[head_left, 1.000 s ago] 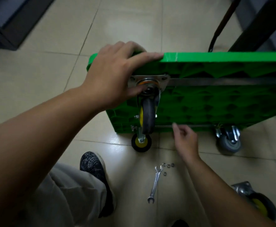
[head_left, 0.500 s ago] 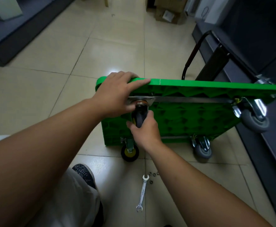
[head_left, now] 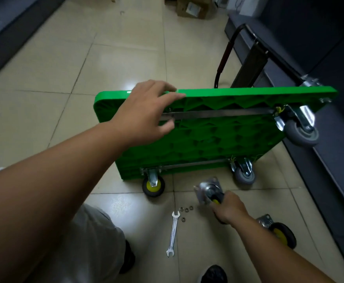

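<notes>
Green plastic, the cart deck (head_left: 218, 139) stands on its long edge with its underside toward me, so the wheel mounts are reachable. My left hand (head_left: 146, 113) lies over its top edge, fingers loosely straight and gripping nothing; I judge this stops the deck from tipping. My right hand (head_left: 229, 209) is wrapped round the wheel of a loose caster (head_left: 209, 189), mounting plate up, low over the floor (head_left: 126, 48), just right of the nuts (head_left: 186, 209) and wrench (head_left: 173, 233).
</notes>
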The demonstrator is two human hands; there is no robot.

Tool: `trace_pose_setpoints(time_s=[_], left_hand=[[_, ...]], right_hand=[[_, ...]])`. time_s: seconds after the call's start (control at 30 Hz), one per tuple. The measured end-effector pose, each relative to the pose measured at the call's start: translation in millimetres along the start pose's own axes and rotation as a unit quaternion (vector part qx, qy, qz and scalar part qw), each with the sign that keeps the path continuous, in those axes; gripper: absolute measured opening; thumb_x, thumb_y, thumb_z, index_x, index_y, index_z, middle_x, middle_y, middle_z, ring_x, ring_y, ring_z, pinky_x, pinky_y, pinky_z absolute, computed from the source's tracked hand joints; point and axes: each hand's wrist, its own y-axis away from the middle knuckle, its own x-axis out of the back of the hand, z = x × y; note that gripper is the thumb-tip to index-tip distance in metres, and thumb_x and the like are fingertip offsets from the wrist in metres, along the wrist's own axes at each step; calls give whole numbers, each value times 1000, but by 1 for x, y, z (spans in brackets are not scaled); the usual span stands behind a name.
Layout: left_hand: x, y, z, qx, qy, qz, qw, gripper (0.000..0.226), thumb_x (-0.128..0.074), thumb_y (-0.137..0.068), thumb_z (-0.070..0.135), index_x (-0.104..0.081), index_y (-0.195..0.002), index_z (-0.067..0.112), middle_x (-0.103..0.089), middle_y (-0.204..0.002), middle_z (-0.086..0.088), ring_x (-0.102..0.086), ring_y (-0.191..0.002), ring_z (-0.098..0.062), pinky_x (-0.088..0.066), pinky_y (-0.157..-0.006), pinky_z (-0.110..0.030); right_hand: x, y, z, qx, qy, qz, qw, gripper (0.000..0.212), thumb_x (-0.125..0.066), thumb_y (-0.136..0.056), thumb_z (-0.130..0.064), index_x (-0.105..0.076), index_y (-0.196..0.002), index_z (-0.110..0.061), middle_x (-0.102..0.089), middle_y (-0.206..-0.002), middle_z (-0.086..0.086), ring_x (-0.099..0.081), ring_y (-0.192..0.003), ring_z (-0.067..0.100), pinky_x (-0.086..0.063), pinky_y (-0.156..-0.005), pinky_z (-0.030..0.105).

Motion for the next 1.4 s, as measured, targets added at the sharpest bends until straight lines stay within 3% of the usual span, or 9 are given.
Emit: trace_pose_setpoints(time_s=[0.2,0.33,0.63,0.77,0.83,1.03,1.17,1.3,1.4], left_hand=[[-46,-3,43,-140,19,-90,986,53,-53,-92,41,-55,-143,26,-60,-127,-1,-54,-116,-21,-42,-97,-38],[-92,18,41,-140,5,-194,971,57,-45,-87,44,-59,-139,26,-62,-122,-2,-58,-108,-24,-43,-89,-38],[-135,25,46,-128,15,-278,952,55,-39,-86,47,-64,-131,26,-66,-112,-1,-62,-98,-24,-49,-81,-37],[-140,9,53,-117,31,-290,949,58,-37,-88,52,-60,-136,28,-63,-119,0,-59,-105,-23,-45,-88,-36],[-141,4,56,-111,35,-286,951,53,-45,-92,50,-57,-139,29,-61,-123,1,-57,-108,-22,-42,-90,-35],[-142,5,55,-112,33,-297,948,52,-59,-96,44,-51,-146,30,-58,-130,1,-54,-116,-22,-40,-96,-35],[-143,4,54,-113,27,-301,947,51,-57,-96,44,-52,-144,29,-59,-129,0,-54,-115,-22,-41,-95,-36],[-142,1,53,-111,28,-297,948,53,-49,-93,48,-55,-142,29,-60,-127,0,-55,-113,-22,-42,-93,-36],[-143,2,51,-109,27,-298,948,55,-47,-92,49,-53,-143,29,-59,-129,0,-54,-115,-23,-41,-94,-36]], right_hand=[[-14,-48,77,-110,-37,-3,993,54,-76,-84,-39,-61,-119,-1,-66,-122,21,-64,-113,38,-42,-75,29],[-28,-75,103,-142,-62,-13,988,64,-75,-85,-43,-57,-127,2,-62,-128,23,-61,-117,40,-40,-77,30],[-73,-105,117,-108,-72,-11,991,53,-70,-84,-53,-63,-105,-5,-67,-109,18,-65,-101,38,-50,-79,37],[-44,-118,141,-12,60,198,978,67,-37,-94,-69,-68,-101,-11,-66,-97,13,-59,-93,36,-45,-84,44],[-16,-123,162,-44,62,315,946,57,-58,-88,-54,-64,-113,-3,-61,-112,23,-53,-104,41,-39,-91,49],[-9,-128,237,-254,-24,43,966,81,-86,-66,-50,-48,-124,-7,-51,-121,23,-52,-115,46,-47,-95,51],[-22,-129,243,-250,-122,50,959,68,-88,-73,-22,-45,-122,-1,-58,-115,28,-59,-107,49,-52,-85,52],[-49,-155,272,-283,-227,47,931,97,-97,-49,-49,-52,-123,-4,-63,-104,21,-65,-91,41,-56,-74,51],[-62,-168,282,-285,-253,62,922,85,-96,-54,-42,-59,-119,-2,-66,-107,27,-67,-92,42,-57,-74,50]])
